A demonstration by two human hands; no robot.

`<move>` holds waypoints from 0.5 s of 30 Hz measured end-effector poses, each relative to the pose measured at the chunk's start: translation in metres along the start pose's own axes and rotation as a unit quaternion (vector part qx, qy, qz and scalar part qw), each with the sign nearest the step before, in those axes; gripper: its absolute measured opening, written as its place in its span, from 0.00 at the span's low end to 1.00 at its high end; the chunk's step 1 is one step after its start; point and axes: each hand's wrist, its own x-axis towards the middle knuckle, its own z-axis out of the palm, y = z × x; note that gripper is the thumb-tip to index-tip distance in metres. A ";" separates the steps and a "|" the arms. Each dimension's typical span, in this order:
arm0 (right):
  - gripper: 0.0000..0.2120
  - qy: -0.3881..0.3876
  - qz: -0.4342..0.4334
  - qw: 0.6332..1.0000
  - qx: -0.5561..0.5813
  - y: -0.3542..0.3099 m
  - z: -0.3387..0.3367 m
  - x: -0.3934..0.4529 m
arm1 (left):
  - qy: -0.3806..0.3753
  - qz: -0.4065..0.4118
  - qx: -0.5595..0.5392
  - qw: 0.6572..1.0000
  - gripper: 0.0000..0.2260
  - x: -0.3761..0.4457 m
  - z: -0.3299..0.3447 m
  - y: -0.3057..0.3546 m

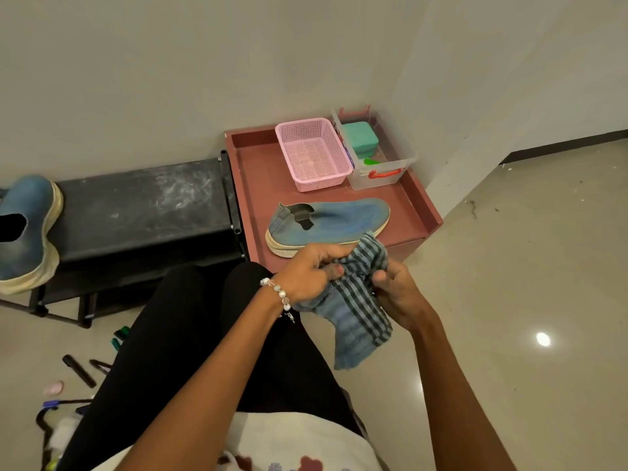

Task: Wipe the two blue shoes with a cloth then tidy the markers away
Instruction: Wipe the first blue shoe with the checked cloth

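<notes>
Both hands, left hand (307,271) and right hand (396,288), grip one striped cloth (356,300), fingers curled into it. Two blue shoes: one (326,224) at the red tray's (431,212) near edge, one (29,229) on the black bench (142,202). Several markers (79,370) lie on the floor at left; bare floor (526,266) spreads right.

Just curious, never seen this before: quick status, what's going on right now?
Left hand and right hand both grip the striped cloth. One blue shoe on the red tray, other shoe on the black bench. Markers on floor. Nothing blocking.
</notes>
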 end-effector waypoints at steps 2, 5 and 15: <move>0.33 0.031 0.020 0.999 0.003 0.000 0.004 0.001 | 0.101 -0.047 0.015 0.994 0.15 0.002 -0.007 0.001; 0.18 0.125 0.030 0.991 0.022 0.002 0.007 0.006 | 0.282 -0.105 0.088 0.949 0.08 0.004 -0.021 -0.012; 0.12 0.450 -0.045 0.872 -0.188 0.005 0.042 0.075 | 0.288 -0.046 0.350 0.890 0.23 0.041 -0.066 -0.069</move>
